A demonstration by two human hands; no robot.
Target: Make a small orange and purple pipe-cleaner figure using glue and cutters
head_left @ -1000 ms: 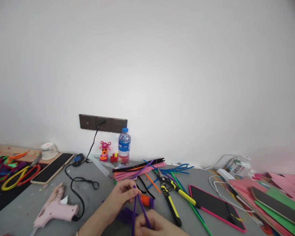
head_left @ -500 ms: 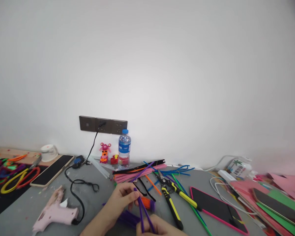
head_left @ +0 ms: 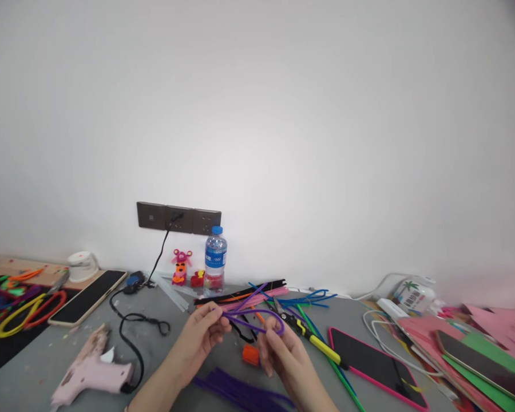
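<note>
A purple pipe cleaner (head_left: 251, 312), bent into a long loop, is stretched between my two hands above the grey table. My left hand (head_left: 203, 335) pinches its left end between thumb and fingers. At the loop's rounded right end, my right hand (head_left: 281, 349) grips it with thumb and fingertips. An orange rolled piece (head_left: 251, 355) lies on the table between the hands, partly beside the right fingers. Below them is a bundle of purple pipe cleaners (head_left: 240, 392). Pliers with yellow and black handles (head_left: 324, 349) lie behind my right hand, which partly covers them.
On the left are a pink glue gun (head_left: 92, 372), a phone (head_left: 88, 297) and scissors (head_left: 38, 312). A water bottle (head_left: 215, 260) stands by the wall near a small pink figure (head_left: 180, 269). Pink pipe cleaners (head_left: 266, 298) lie behind the hands; a pink-edged tablet (head_left: 377, 366) is right.
My hands have risen and moved apart, with the right hand now further up. The purple pipe cleaner has turned from steep to nearly level, uncovering the purple bundle.
</note>
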